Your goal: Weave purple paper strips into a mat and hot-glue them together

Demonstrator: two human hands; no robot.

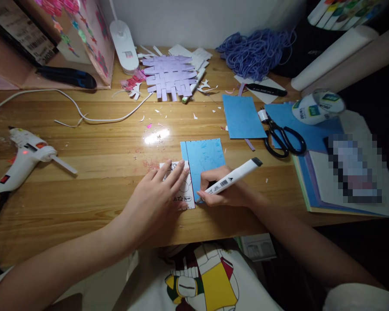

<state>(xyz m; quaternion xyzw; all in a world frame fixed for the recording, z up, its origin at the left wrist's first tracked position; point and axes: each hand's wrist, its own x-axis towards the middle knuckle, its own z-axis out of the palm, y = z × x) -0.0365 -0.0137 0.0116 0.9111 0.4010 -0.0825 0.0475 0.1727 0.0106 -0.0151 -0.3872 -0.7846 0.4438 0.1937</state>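
Observation:
My left hand (pixel 164 185) lies flat with its fingers stretched over a small white card with black line drawings (pixel 184 190). That card overlaps the left part of a blue sheet of paper (pixel 207 155). A dark line runs down the blue sheet near its left side, and short marks show along its top edge. In my right hand (pixel 222 185) is a white marker pen (pixel 233 178), its dark end pointing up and right. The pen's tip is down at the blue sheet, close to the card's right edge. My fingers partly hide the tip.
At left lies a glue gun (pixel 29 160) with its red light on. Black scissors (pixel 283 138) and another blue sheet (pixel 243 116) are at right, near a tape roll (pixel 319 106). Behind are a woven purple paper piece (pixel 170 75) and blue cord (pixel 254 52). Paper scraps lie about.

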